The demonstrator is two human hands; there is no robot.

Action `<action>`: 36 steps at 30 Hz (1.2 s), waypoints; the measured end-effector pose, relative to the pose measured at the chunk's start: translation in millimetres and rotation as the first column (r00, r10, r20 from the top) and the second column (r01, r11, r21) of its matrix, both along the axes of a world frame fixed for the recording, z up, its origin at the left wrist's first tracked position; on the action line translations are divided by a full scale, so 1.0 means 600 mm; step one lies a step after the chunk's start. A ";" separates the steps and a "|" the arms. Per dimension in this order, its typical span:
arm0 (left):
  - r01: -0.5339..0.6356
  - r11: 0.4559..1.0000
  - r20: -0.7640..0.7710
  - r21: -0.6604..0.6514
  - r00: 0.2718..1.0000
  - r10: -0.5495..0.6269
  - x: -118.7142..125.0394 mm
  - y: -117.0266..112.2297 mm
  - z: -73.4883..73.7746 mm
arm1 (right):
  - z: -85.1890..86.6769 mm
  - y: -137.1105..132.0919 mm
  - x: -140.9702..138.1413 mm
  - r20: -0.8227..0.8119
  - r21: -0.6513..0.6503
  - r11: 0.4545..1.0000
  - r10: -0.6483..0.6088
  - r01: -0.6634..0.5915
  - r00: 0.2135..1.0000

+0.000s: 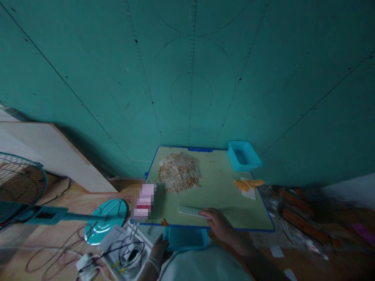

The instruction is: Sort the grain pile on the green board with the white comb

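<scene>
My right hand is closed around one end of a flat white strip, perhaps a ruler, which lies low over the board's near half. At the front edge my left hand grips the left side of a turquoise plastic tray, held close against my body. Beyond the strip, a heap of white grains mixed with tan, bean-like pieces spreads over the far left of the pale green board. A few loose pieces lie to its right.
A second turquoise basin stands at the board's far right corner, near an orange cloth on white paper. A blurred pink pack sits at the left edge. Cables, a fan and its base occupy the left floor; a green wall rises behind.
</scene>
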State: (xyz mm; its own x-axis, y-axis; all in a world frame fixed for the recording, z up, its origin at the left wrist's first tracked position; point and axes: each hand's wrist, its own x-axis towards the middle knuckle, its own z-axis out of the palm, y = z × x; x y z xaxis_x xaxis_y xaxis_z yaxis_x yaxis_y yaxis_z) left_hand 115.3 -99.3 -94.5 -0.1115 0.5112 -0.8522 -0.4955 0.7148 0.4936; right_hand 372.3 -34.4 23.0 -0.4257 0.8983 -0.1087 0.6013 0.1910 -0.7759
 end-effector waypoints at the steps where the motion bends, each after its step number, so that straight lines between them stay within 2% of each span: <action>1: 0.020 1.000 0.011 -0.011 1.000 -0.020 -0.002 0.003 0.002 | 0.003 -0.005 -0.002 0.005 -0.010 1.000 0.014 -0.014 1.000; 6: 0.009 1.000 -0.020 0.012 1.000 -0.009 -0.003 0.005 0.009 | 0.005 -0.030 -0.011 -0.004 -0.026 0.998 0.065 -0.066 0.998; 10: -0.019 0.996 0.035 0.087 0.999 0.016 -0.002 0.000 0.001 | -0.001 -0.047 -0.015 0.011 -0.075 0.988 0.138 -0.137 0.990; 16: -0.021 0.999 0.006 0.034 1.000 0.020 -0.006 -0.002 -0.012 | -0.008 -0.055 -0.014 0.034 -0.097 0.978 0.188 -0.184 0.982; 19: 0.005 1.000 -0.004 0.022 1.000 -0.005 -0.004 0.001 -0.002 | 0.000 -0.054 -0.015 0.016 -0.108 0.978 0.184 -0.181 0.983; 23: -0.039 0.999 -0.035 0.035 0.999 0.040 0.001 0.008 0.021 | 0.014 -0.053 -0.019 -0.030 -0.098 0.982 0.161 -0.163 0.986; 26: -0.016 1.000 -0.063 0.009 0.998 0.016 0.000 0.010 0.030 | 0.013 -0.042 -0.011 -0.096 -0.058 0.996 0.066 -0.072 0.993; 29: 0.020 1.000 -0.096 -0.021 0.995 -0.022 0.001 0.009 0.030 | 0.004 -0.007 0.016 -0.132 0.008 0.994 -0.111 0.113 0.985; 33: 0.004 1.000 -0.110 0.023 0.994 -0.001 0.003 0.002 0.024 | -0.011 0.057 0.066 -0.118 0.089 0.918 -0.375 0.386 0.920; 36: 0.017 0.996 -0.056 0.083 0.998 -0.013 0.001 -0.001 0.020 | -0.019 0.087 0.092 -0.054 0.122 0.869 -0.476 0.479 0.878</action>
